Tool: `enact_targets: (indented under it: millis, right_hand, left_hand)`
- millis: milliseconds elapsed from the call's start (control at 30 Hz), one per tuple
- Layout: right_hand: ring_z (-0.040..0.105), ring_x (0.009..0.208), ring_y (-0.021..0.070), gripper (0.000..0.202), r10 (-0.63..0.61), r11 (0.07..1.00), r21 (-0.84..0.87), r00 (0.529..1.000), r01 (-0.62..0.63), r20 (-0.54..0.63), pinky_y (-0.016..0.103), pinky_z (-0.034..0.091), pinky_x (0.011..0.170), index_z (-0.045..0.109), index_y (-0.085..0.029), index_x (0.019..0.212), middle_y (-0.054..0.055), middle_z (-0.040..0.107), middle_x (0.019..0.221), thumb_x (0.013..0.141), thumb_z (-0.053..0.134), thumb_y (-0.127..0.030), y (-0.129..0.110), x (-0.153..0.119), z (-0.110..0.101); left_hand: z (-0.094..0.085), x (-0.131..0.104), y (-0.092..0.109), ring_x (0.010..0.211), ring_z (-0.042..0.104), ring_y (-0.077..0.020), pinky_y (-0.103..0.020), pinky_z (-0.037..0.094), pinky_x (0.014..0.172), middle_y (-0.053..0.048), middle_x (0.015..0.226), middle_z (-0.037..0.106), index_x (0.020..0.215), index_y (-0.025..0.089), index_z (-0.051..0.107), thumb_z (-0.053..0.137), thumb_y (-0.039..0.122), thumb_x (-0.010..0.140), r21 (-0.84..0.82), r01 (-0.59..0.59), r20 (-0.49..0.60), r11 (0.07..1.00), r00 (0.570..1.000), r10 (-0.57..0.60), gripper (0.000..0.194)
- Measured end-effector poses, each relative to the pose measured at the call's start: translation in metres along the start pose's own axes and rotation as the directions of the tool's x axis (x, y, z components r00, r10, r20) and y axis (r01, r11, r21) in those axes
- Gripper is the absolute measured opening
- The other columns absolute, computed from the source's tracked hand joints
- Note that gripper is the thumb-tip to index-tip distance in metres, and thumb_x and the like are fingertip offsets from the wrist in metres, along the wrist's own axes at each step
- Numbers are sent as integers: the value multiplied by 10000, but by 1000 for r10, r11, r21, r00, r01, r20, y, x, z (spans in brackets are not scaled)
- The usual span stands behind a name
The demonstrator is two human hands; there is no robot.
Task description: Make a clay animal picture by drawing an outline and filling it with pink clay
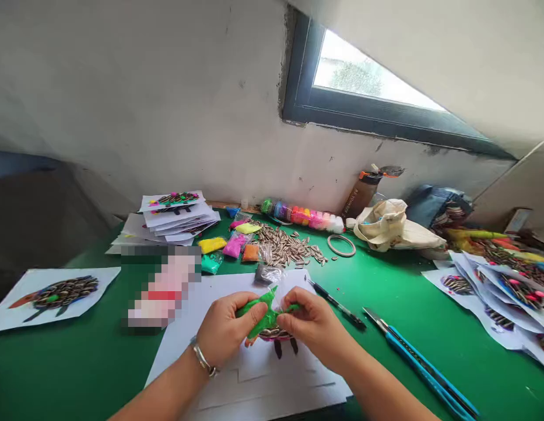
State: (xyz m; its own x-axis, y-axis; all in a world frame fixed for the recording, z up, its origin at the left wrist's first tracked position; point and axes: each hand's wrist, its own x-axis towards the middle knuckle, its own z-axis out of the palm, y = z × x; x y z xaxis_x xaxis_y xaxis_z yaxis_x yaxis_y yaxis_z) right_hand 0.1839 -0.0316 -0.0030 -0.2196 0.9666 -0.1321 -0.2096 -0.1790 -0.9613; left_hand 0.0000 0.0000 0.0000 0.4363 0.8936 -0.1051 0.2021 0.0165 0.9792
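My left hand is closed around a small plastic packet of green modelling clay. The fingers of my right hand pinch a bit of green clay close to the packet's opening. Both hands hover above a stack of white paper. On the top sheet, partly hidden by my hands, is a sunflower-seed picture with a pink edge and two dark legs. Past my hands, a dark clay packet lies at the paper's far edge.
Right of the paper lie a black pen and a blue utility knife, blade exposed. Loose sunflower seeds, a tape roll and a yellow clay packet sit beyond. Finished seed pictures lie left and right.
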Motion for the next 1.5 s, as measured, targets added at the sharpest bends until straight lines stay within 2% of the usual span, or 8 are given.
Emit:
enact_targets:
  millis: [167, 333, 400, 600, 733, 867, 1233, 1500]
  right_hand:
    - [549, 536, 95, 293, 34, 999, -36, 999, -34, 0, 194, 393, 501, 498, -176, 711, -58, 555, 574, 688, 765, -295, -6, 1, -3]
    - [527, 543, 88, 257, 64, 997, 33, 998, -64, -20, 210, 419, 523, 568, -163, 801, -27, 585, 625, 715, 757, -316, -9, 5, -21]
    - [542, 578, 90, 249, 79, 991, 112, 996, -74, -41, 209, 430, 524, 597, -154, 856, 8, 615, 726, 776, 699, -367, -9, 8, -27]
    - [603, 639, 120, 274, 118, 950, 295, 992, -98, -50, 260, 505, 590, 612, -124, 883, 87, 652, 874, 850, 605, -396, -10, 12, -32]
    - [608, 636, 111, 225, 99, 954, 289, 993, -76, -65, 241, 508, 594, 616, -124, 880, 81, 662, 858, 803, 682, -324, -8, 13, -34]
    - [598, 612, 102, 209, 80, 957, 284, 992, -50, -95, 227, 501, 580, 605, -135, 837, 49, 652, 780, 762, 729, -286, -6, 14, -35]
    - [580, 585, 111, 300, 134, 932, 352, 983, -82, -127, 232, 495, 547, 576, -152, 806, 42, 620, 730, 807, 645, -443, -8, 15, -34]
    - [572, 582, 81, 223, 207, 942, 291, 972, -168, -109, 172, 448, 525, 580, -173, 777, -8, 595, 704, 739, 750, -312, -2, 9, -35]
  left_hand:
    - [0, 2, -1, 458, 520, -132, -249, 410, 488, 8, 521, 582, 750, 149, 627, 565, 494, 810, -47, 23, 18, 999, 1000, -22, 355]
    - [-9, 10, -6, 534, 485, -114, -211, 397, 483, 7, 599, 567, 762, 139, 679, 640, 548, 733, -34, 23, -194, 999, 981, -29, 412]
    - [-12, 14, -11, 549, 484, -119, -222, 438, 496, 8, 609, 554, 788, 138, 693, 631, 588, 723, -104, 39, -222, 994, 973, -62, 459]
    - [-18, 21, -29, 746, 581, -184, -314, 551, 639, -46, 852, 663, 1110, 155, 660, 646, 612, 699, -229, 71, -306, 971, 942, -141, 614]
    - [-23, 25, -33, 924, 617, -243, -337, 535, 770, -91, 1095, 677, 1161, 151, 643, 643, 601, 695, -81, 47, -383, 996, 921, -75, 648]
    - [-27, 27, -30, 1033, 610, -269, -348, 500, 872, -88, 1155, 668, 1163, 145, 642, 613, 583, 715, 63, 33, -414, 997, 910, -4, 627]
    - [-26, 26, -21, 903, 656, -249, -321, 525, 766, -68, 1069, 710, 1148, 135, 651, 487, 597, 746, 384, 97, -372, 918, 926, 58, 634]
    - [-20, 21, -28, 869, 675, -205, -265, 527, 750, -51, 1019, 728, 1073, 173, 693, 519, 442, 794, 428, -4, -372, 904, 911, 180, 425]
